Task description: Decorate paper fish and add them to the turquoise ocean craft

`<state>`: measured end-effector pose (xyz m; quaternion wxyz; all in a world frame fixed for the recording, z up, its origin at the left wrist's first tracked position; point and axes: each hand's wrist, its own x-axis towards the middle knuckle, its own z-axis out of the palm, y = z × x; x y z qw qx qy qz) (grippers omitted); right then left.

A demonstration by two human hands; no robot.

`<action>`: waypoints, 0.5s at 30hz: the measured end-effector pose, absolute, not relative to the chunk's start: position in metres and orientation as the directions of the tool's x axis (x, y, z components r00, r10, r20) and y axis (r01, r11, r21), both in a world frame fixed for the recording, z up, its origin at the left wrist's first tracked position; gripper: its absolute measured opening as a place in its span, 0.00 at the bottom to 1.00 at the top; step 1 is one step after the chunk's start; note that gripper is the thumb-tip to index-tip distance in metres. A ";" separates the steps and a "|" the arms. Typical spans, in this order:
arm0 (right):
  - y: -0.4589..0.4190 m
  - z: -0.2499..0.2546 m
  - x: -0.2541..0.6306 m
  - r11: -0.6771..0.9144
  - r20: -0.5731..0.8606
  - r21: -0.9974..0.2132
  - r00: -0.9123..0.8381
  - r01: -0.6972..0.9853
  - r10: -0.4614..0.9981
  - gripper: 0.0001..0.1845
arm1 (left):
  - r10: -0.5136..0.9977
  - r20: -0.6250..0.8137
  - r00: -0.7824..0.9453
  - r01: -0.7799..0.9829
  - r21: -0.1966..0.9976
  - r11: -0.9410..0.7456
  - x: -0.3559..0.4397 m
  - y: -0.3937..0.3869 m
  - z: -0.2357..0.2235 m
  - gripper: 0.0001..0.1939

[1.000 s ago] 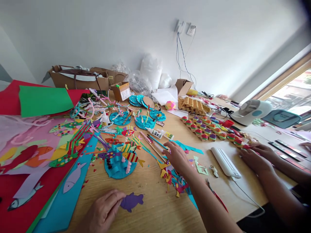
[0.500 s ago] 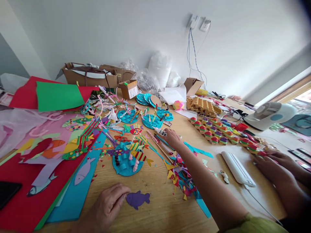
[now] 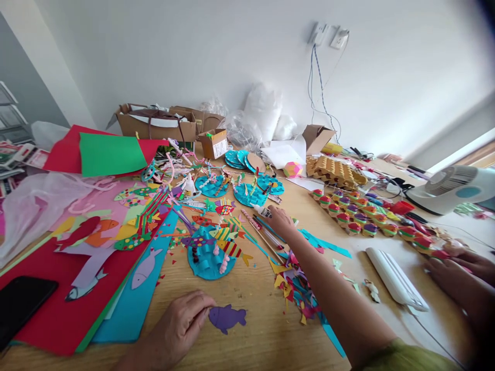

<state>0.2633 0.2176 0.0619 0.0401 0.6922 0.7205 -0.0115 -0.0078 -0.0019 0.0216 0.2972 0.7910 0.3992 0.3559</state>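
My left hand point(image 3: 184, 322) pinches the head end of a purple paper fish point(image 3: 227, 318) just above the bare wood at the table's front. Reaching across the table, my right hand point(image 3: 279, 221) has its fingers closed around a white glue bottle point(image 3: 263, 210), whose nozzle points left. Beyond the purple fish lies a blue disc point(image 3: 209, 269) with striped and spotted paper fish and pom-pom strips on it. More decorated blue discs point(image 3: 251, 195) stand just behind the glue bottle.
Paper scraps point(image 3: 297, 288) lie beside my right forearm. Coloured sheets point(image 3: 127, 314) and a black phone point(image 3: 27, 304) are at left. A white power bank-like device point(image 3: 396, 278), painted egg cartons point(image 3: 356, 211) and a fan point(image 3: 444, 188) are at right, near another person's hands point(image 3: 456, 273).
The view has turned slightly left, so things appear shifted right. Both hands keep their holds on the purple fish and the glue bottle.
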 end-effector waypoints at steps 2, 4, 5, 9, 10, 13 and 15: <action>0.218 0.061 0.263 0.038 -0.072 0.044 -0.035 0.998 0.997 0.14 | 0.840 0.330 0.432 0.418 0.752 -0.510 -0.007 -0.002 0.022 0.11; 0.218 0.059 0.264 0.038 -0.069 0.047 -0.035 0.998 0.997 0.14 | 0.838 0.334 0.432 0.416 0.750 -0.514 -0.007 -0.001 0.024 0.11; 0.218 0.058 0.264 0.039 -0.068 0.048 -0.036 0.998 0.997 0.14 | 0.837 0.335 0.433 0.415 0.750 -0.515 -0.007 -0.001 0.025 0.11; 0.217 0.055 0.265 0.041 -0.066 0.054 -0.037 0.998 0.997 0.13 | 0.844 0.319 0.432 0.421 0.756 -0.501 -0.006 -0.001 0.027 0.11; 0.217 0.054 0.265 0.041 -0.064 0.054 -0.037 0.998 0.997 0.12 | 0.846 0.314 0.431 0.423 0.758 -0.497 -0.007 -0.001 0.028 0.11; 0.216 0.054 0.265 0.045 -0.052 0.050 -0.042 0.998 0.998 0.12 | 0.846 0.325 0.422 0.421 0.756 -0.500 -0.007 -0.001 0.027 0.11; 0.215 0.055 0.265 0.053 -0.041 0.044 -0.051 0.998 0.998 0.12 | 0.843 0.339 0.418 0.422 0.749 -0.510 -0.006 -0.001 0.026 0.11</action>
